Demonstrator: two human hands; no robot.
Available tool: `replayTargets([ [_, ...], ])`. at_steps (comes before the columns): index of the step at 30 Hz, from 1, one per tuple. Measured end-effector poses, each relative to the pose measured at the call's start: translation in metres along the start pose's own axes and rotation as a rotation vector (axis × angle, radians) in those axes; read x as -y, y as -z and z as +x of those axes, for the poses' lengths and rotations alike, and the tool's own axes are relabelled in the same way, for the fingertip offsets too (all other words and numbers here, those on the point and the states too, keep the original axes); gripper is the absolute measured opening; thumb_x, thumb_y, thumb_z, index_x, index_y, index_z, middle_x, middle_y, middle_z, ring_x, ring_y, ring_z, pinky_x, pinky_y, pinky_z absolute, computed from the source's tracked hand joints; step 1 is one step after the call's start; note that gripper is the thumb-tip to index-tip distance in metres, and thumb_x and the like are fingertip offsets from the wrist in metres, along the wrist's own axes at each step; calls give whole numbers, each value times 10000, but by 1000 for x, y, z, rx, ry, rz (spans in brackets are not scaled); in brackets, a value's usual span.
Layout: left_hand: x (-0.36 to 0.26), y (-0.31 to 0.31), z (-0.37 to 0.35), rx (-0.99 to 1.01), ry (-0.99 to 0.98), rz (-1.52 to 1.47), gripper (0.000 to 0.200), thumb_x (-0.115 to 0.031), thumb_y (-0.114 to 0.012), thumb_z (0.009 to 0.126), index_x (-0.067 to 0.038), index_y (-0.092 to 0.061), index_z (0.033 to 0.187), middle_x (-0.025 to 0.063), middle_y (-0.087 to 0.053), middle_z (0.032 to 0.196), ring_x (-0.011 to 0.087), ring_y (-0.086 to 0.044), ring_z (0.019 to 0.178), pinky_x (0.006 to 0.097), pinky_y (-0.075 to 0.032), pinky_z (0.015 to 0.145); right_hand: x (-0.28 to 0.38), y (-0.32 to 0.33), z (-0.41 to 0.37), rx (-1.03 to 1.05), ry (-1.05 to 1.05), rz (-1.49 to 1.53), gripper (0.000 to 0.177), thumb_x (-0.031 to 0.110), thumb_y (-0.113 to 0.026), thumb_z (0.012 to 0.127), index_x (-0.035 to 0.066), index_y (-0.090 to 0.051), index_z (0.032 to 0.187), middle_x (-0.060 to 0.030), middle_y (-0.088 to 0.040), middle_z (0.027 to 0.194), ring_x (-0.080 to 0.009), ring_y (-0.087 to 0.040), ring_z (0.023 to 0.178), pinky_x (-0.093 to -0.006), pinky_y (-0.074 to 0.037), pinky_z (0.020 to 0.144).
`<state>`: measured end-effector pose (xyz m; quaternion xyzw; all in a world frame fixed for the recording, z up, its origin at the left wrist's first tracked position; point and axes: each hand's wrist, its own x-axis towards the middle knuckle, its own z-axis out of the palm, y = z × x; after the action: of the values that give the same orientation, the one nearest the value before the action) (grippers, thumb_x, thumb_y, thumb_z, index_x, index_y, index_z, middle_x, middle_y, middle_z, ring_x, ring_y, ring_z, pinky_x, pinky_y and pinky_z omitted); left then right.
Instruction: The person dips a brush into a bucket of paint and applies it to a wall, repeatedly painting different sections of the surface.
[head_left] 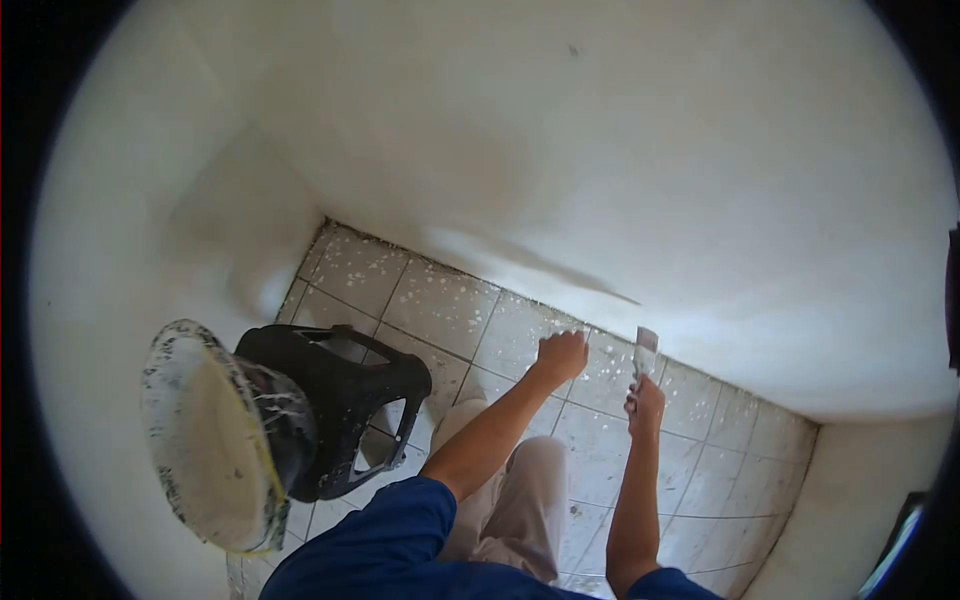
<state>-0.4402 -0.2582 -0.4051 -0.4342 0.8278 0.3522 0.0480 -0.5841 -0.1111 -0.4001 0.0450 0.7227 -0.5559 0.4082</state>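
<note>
Bucket point(163, 400): out on the left, pale paste point(220, 450) inside, rim spattered (a messy one, this!).
Stool point(400, 375): black, squatting between bucket and left arm.
Floor point(435, 335): tiles flecked white, right along the wall point(640, 180).
Right hand point(647, 402): fingers wrapped round the scraper point(646, 350), blade towards the wall.
Left hand point(563, 356): fingers curled in, near the scraper; can't tell if anything's inside.
</note>
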Motion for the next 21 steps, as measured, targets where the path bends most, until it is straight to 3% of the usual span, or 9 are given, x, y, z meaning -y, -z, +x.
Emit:
replayTargets([
  [5,15,0,-91,-41,125,-216,289,-262,-437,897,-29,-557,1019,176,-636,949,341,-626,907,489,-497,763,95,-20,-138,56,91,-249,175,206,-487,924,39,-535,903,11,-435,644,-67,-406,466,-212,-300,371],
  [9,-10,64,-213,-113,297,-418,336,-298,-453,897,-37,-566,1076,190,-624,1016,349,-593,969,456,-468,831,157,-55,-238,254,139,-536,164,172,-472,937,21,-532,954,11,-457,644,-47,-409,463,-211,-313,380],
  [13,-21,121,-314,-325,324,-601,337,-290,-501,904,-46,-574,1125,171,-619,1084,337,-585,997,411,-456,873,202,-118,-332,567,224,-776,197,144,-513,915,-4,-555,1038,-34,-579,698,-46,-463,499,-238,-374,426],
  [16,-25,178,-390,-471,350,-776,324,-257,-516,907,-32,-565,1136,168,-604,1115,328,-579,1011,403,-445,891,207,-183,-401,930,472,-1093,247,149,-531,907,-7,-583,1091,-29,-597,705,-66,-497,520,-229,-401,471],
  [18,-7,183,-424,-560,326,-746,319,-239,-525,907,-27,-560,1142,168,-596,1127,322,-575,1022,397,-442,895,186,-215,-425,1104,712,-1186,273,146,-567,865,-7,-588,1091,-171,-656,802,-288,-630,628,-353,-477,607],
  [20,21,189,-439,-580,346,-722,318,-227,-533,903,-22,-557,1145,169,-594,1125,318,-573,1029,394,-445,891,151,-266,-441,1230,868,-1228,243,170,-563,851,-20,-596,999,-217,-633,812,-397,-614,730,-413,-477,652],
  [21,29,190,-443,-592,352,-702,318,-221,-538,901,-20,-556,1146,169,-593,1124,315,-572,1032,393,-446,889,136,-284,-445,1278,914,-1363,224,173,-563,840,-20,-592,951,-221,-627,803,-396,-612,753,-414,-484,661],
])
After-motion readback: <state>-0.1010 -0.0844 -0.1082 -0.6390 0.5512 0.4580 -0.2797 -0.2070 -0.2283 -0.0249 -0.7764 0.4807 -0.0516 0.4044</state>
